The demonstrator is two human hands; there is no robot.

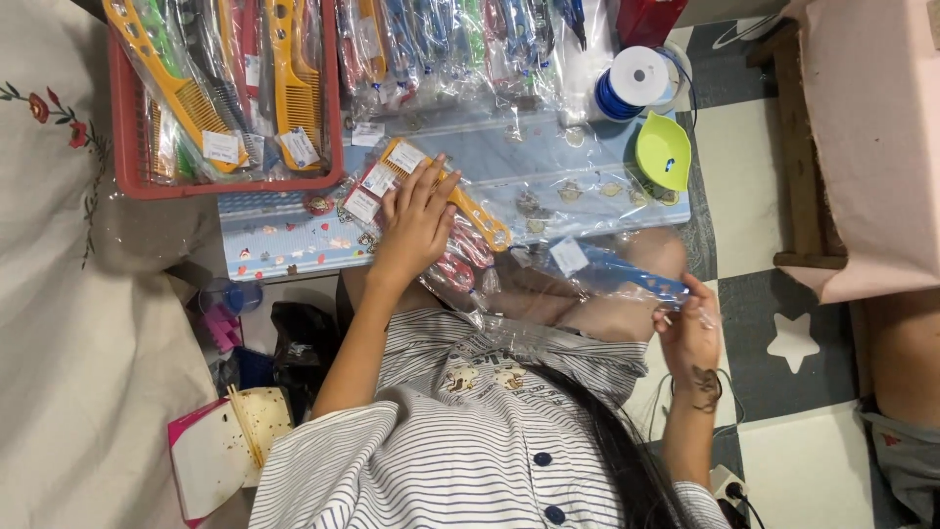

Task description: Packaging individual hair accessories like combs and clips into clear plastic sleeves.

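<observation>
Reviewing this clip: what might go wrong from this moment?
1. The left hand presses on a loose pile of bagged combs that overhangs the blue board's near edge; some may slide into the lap.
2. The right hand pinches only the end of the blue comb's clear bag; it may slip or tear.

Striped short-sleeved shirt [460, 431], dark blue buttons [541, 458]

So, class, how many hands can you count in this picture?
2. The left hand lies flat on the packaged combs on the blue board; the right hand holds a bagged blue comb. No others show.
</observation>
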